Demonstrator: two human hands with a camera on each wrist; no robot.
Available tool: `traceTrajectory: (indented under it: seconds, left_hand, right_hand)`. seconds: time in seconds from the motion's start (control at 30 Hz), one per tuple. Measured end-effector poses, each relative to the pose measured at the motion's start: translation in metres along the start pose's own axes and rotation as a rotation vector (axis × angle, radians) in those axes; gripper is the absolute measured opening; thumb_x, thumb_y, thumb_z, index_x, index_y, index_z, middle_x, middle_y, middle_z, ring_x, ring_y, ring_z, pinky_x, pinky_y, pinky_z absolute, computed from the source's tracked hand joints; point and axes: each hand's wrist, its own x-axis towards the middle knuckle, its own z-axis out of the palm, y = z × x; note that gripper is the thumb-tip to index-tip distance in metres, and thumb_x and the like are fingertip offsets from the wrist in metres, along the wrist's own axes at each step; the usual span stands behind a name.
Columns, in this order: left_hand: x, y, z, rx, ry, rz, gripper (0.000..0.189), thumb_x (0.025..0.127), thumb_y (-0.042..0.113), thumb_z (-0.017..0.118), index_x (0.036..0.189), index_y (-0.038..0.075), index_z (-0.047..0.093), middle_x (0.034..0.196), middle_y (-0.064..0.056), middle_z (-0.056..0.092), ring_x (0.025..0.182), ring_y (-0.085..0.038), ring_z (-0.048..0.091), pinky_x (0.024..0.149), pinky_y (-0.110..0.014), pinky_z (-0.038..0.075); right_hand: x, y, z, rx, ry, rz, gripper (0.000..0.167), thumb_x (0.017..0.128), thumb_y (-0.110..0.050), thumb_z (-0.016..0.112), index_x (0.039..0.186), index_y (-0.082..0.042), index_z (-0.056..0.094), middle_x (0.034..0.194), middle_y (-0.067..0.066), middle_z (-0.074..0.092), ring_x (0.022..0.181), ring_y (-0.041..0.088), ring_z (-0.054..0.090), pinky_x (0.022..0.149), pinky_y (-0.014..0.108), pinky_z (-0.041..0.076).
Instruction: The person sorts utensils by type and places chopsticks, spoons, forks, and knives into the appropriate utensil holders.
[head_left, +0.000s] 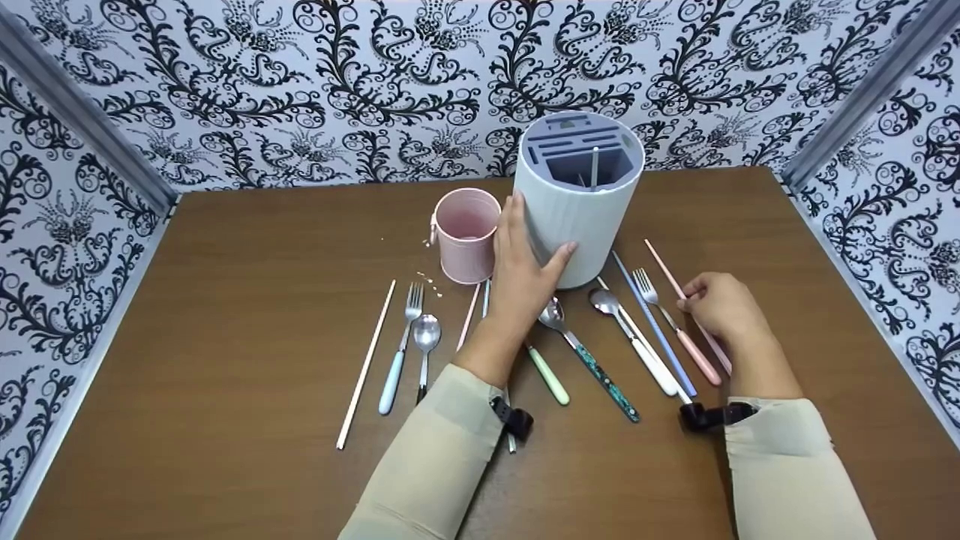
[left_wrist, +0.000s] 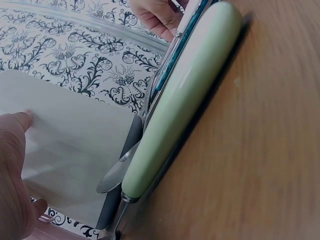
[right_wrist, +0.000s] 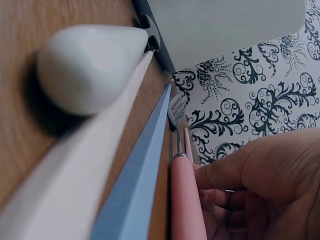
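My left hand [head_left: 517,281] rests against the side of a tall white utensil holder [head_left: 577,229], its fingers straight and thumb spread. A thin stick [head_left: 595,169] stands in the holder's large slot. At the right, my right hand [head_left: 724,311] pinches a pink chopstick [head_left: 663,267] that lies along the table. Beside it is a fork with a pink handle [right_wrist: 186,200]. Further left lie a blue chopstick [right_wrist: 140,170], a white-handled spoon [head_left: 652,364], a teal-handled spoon [head_left: 604,379] and a utensil with a green handle [left_wrist: 185,100].
A pink cup [head_left: 469,259] stands left of the holder. On the left side lie a white chopstick [head_left: 366,367], a blue-handled fork [head_left: 393,379] and a spoon [head_left: 427,332]. My left forearm partly covers more utensils. Patterned panels [head_left: 315,97] border the brown table [head_left: 247,337].
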Motion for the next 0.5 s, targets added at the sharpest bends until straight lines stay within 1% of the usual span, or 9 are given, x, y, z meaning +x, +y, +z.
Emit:
traceTrajectory:
  seconds: [0.17,0.33,0.5]
  left_hand:
    - [0.0002,-0.0002,-0.0002,-0.003,-0.009,-0.007,0.098,0.092,0.038,0.078,0.165,0.007,0.021,0.168,-0.021,0.029,0.157,-0.036,0.028,0.13,-0.044,0.025]
    - [0.0005,-0.0013,-0.0002,0.003,-0.023,-0.023,0.098,0.092,0.039,0.078,0.165,0.008,0.021,0.168,-0.02,0.029,0.158,-0.034,0.025,0.131,-0.044,0.024]
    - [0.0012,-0.0022,0.0003,0.006,-0.028,-0.023,0.097,0.092,0.039,0.078,0.165,0.007,0.021,0.168,-0.022,0.029,0.158,-0.035,0.025,0.13,-0.045,0.025]
  right_hand:
    - [0.0,-0.0007,0.0,-0.003,0.0,-0.003,0.028,0.097,-0.015,0.068,0.114,0.008,0.068,0.1,0.02,0.07,0.092,0.033,0.063,0.076,0.037,0.049]
    - [0.0001,-0.0011,-0.0003,-0.016,-0.012,0.006,0.028,0.097,-0.016,0.067,0.114,0.007,0.069,0.1,0.018,0.071,0.092,0.033,0.063,0.078,0.039,0.05]
    - [0.0005,-0.001,-0.001,-0.029,-0.015,0.002,0.028,0.097,-0.015,0.065,0.113,0.006,0.069,0.1,0.018,0.073,0.093,0.032,0.065,0.079,0.041,0.051]
